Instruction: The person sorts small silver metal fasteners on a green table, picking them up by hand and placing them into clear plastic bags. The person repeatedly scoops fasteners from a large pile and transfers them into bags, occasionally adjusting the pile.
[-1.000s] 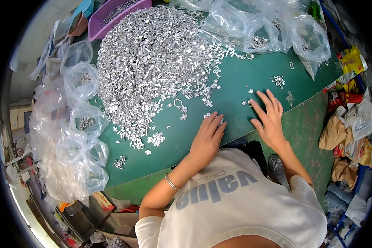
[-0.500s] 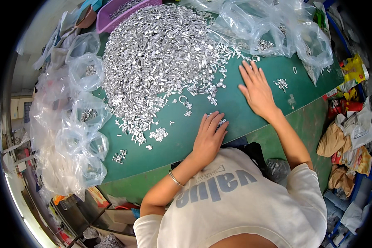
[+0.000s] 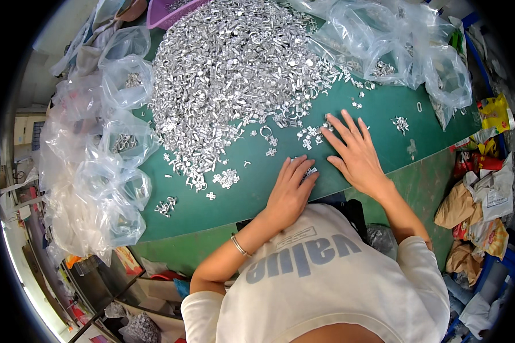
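A big heap of small silvery metal pieces (image 3: 229, 68) covers the middle of the green table (image 3: 257, 191). My left hand (image 3: 290, 194) rests near the table's front edge, fingers extended and close together over a few metal pieces, partly hidden under them. To its right, my right hand (image 3: 356, 154) has its fingers spread, palm down. Its index and middle fingertips touch or hover beside a small group of cross-shaped pieces (image 3: 312, 136) at the heap's near right edge. A cluster of flat cross-shaped pieces (image 3: 226, 179) lies to the left of my left hand.
Clear plastic bags (image 3: 123, 143) with metal pieces line the table's left side; more bags (image 3: 377, 46) lie at the back right. A purple basket (image 3: 165, 16) stands behind the heap. Small piles of curved pieces lie left (image 3: 166, 207) and right (image 3: 401, 124).
My right hand has drawn back toward me from the heap's right edge, and some cross-shaped pieces now lie by its fingertips. The left hand stays nearly in place. The view has shifted slightly.
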`<action>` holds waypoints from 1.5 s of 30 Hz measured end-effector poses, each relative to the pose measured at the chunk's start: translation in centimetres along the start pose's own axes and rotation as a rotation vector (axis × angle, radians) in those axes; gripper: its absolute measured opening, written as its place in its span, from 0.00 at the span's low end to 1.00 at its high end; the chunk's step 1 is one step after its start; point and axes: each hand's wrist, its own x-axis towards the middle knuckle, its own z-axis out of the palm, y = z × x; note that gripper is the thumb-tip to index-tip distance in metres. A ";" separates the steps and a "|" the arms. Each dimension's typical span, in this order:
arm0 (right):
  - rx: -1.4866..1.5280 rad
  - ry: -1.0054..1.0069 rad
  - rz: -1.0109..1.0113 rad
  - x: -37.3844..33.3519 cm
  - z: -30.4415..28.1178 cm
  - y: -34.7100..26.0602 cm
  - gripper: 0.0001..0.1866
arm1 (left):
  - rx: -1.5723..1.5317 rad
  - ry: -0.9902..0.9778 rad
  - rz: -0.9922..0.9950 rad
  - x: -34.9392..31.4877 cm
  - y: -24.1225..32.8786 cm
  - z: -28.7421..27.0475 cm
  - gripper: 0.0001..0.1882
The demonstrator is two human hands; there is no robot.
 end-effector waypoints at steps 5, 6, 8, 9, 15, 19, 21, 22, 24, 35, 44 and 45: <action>-0.060 0.079 0.071 -0.9 0.3 1.1 0.26 | -0.036 -0.017 -0.005 -0.1 0.0 -0.6 0.17; -0.022 0.132 0.084 -0.9 0.4 1.5 0.26 | -0.014 0.015 -0.007 0.2 0.0 -0.7 0.17; 0.020 0.164 0.076 -0.5 0.2 0.9 0.25 | 0.032 0.078 -0.014 1.0 -0.2 -1.0 0.17; 0.022 0.145 0.056 0.0 0.4 0.2 0.24 | 0.089 0.102 -0.045 1.8 -0.2 -1.1 0.17; -0.114 0.112 0.067 0.3 0.3 0.1 0.22 | 0.231 0.204 -0.107 5.1 -1.5 -0.6 0.17; -0.022 0.032 0.047 -2.2 -0.3 -0.1 0.21 | 0.202 0.254 -0.096 4.9 -1.8 -0.5 0.16; 0.038 0.111 0.086 -2.4 0.0 0.4 0.20 | 0.199 0.265 -0.113 4.8 -1.8 -0.5 0.15; 0.069 0.150 0.105 -2.5 0.2 0.6 0.20 | 0.213 0.260 -0.135 4.9 -1.7 -0.6 0.15; 0.059 0.252 0.120 -2.0 0.6 1.0 0.19 | 0.238 0.245 -0.161 5.0 -1.6 -0.7 0.14; -0.004 0.308 0.130 -2.6 1.1 0.9 0.16 | 0.099 0.084 -0.063 2.4 -0.1 -1.5 0.07; -0.020 0.253 0.049 0.5 2.0 -0.2 0.16 | 0.108 -0.022 0.011 1.4 0.1 -0.3 0.17; -0.018 0.278 0.072 0.3 1.9 0.2 0.16 | 0.082 -0.024 0.011 1.1 0.0 -0.3 0.18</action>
